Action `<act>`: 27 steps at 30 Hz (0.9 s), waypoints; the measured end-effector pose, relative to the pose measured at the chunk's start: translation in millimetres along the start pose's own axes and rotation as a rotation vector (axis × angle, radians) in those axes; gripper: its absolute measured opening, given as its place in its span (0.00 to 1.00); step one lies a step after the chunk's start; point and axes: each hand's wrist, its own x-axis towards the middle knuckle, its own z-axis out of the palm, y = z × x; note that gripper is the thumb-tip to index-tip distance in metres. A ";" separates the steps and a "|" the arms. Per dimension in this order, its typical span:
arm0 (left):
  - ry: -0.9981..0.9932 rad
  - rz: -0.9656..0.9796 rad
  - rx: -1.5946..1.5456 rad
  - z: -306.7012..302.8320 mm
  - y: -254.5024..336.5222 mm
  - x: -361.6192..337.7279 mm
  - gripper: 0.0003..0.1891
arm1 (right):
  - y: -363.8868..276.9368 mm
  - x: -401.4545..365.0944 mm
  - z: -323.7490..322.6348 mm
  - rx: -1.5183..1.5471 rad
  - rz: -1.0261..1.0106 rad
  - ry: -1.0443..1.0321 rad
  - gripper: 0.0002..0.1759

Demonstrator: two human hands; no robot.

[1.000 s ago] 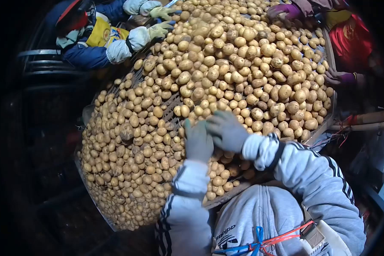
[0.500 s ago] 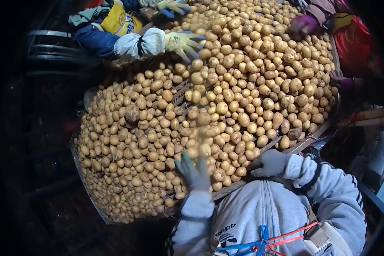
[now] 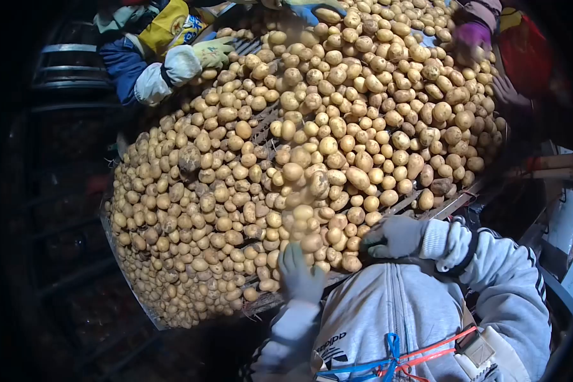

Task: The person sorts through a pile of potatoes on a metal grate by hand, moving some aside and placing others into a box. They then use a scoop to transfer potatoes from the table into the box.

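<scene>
- The left hand (image 3: 304, 280), in a grey fabric glove, lies low at the near edge, fingers loosely extended and slightly parted, tips against potatoes; no grasp shows, though its palm is hidden.
- The right hand (image 3: 398, 237), gloved alike, is curled beside the outermost potatoes, its thumb and fingers bent inward; whether it grips one I cannot tell.
- A second ago both hands were close together, farther over the heap; now they are apart, with potatoes between them, so that part of the heap is probably within easier reach.
- The brown, worn near rim (image 3: 453, 204) runs just beyond the right hand, leaving little room on the wearer's side before the grey zip-front jacket (image 3: 388, 318).
- The round, tan, soil-marked potatoes (image 3: 360, 178) cover the sloping table from near rim to far end; several ahead of the left hand are motion-blurred.
- A dark slatted patch (image 3: 265, 130) shows amid the heap; the thin left rim (image 3: 127, 274) borders dark space.
- Farther off, a co-worker's yellow-green glove (image 3: 214, 52) has drawn back to the table's side, and a purple glove (image 3: 474, 38) works opposite, both well apart from the wearer's hands.
</scene>
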 end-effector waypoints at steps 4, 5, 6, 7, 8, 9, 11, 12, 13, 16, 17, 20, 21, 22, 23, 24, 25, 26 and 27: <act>0.107 0.018 -0.242 6.4 22.3 14.2 0.45 | 1.9 10.2 -14.7 0.084 -0.038 0.076 0.21; 0.101 -0.001 -0.297 -5.6 25.8 13.6 0.46 | 6.5 10.8 -20.9 0.114 -0.027 0.065 0.20; 0.085 -0.030 -0.210 -25.5 24.8 4.8 0.46 | 7.2 -4.1 -25.9 0.013 0.027 0.173 0.18; 0.088 -0.047 -0.154 -20.8 2.4 -8.4 0.48 | 12.5 -14.9 -34.3 0.037 0.143 0.047 0.18; -0.030 -0.059 -0.124 -12.7 -15.8 -20.2 0.49 | 26.3 -23.9 -29.6 0.055 0.124 0.015 0.19; -0.077 -0.043 -0.085 -11.2 -17.3 -23.0 0.51 | 34.8 -27.8 -20.8 0.076 0.107 -0.017 0.20; -0.101 0.023 0.001 -13.0 -7.7 -21.6 0.54 | 40.6 -18.3 -2.0 0.041 -0.014 -0.035 0.22; -0.082 0.067 0.050 -16.1 -1.3 -23.2 0.56 | 16.7 -20.7 -5.7 0.055 0.023 -0.084 0.22; -0.092 0.037 0.001 -14.8 -3.6 -23.3 0.57 | -9.8 -14.1 -15.2 -0.317 0.139 -0.279 0.21; -0.091 -0.080 -0.111 -5.5 -16.2 -30.5 0.61 | 38.5 -30.8 -2.9 0.077 0.058 -0.037 0.20; -0.084 -0.124 -0.142 -4.4 -17.9 -33.6 0.63 | 41.7 -34.5 -6.2 0.146 0.039 0.026 0.19; -0.051 -0.139 -0.186 3.9 -9.9 -30.7 0.61 | 41.6 -30.1 -9.7 0.051 0.075 -0.083 0.18; -0.048 -0.125 -0.206 4.7 -6.7 -26.2 0.61 | 41.2 -25.4 -7.6 0.043 0.060 -0.097 0.18; -0.047 -0.108 -0.227 6.3 -3.1 -22.7 0.61 | 42.0 -22.8 -6.2 0.074 -0.055 -0.060 0.19; -0.051 -0.111 -0.254 7.7 -1.6 -22.2 0.60 | 45.8 -22.7 3.1 0.106 -0.087 -0.028 0.18; -0.050 -0.115 -0.278 8.3 -2.8 -22.0 0.60 | 48.4 -20.7 14.9 0.136 -0.124 0.004 0.18; -0.043 -0.141 -0.305 9.1 -4.0 -22.7 0.60 | 53.4 -18.2 20.3 0.161 -0.167 0.027 0.18; -0.035 -0.168 -0.332 10.0 -5.2 -23.5 0.60 | 57.5 -18.4 16.9 0.286 -0.142 0.055 0.17; -0.033 -0.203 -0.361 10.9 -5.9 -23.4 0.59 | 64.2 -17.1 17.5 0.442 -0.078 0.037 0.16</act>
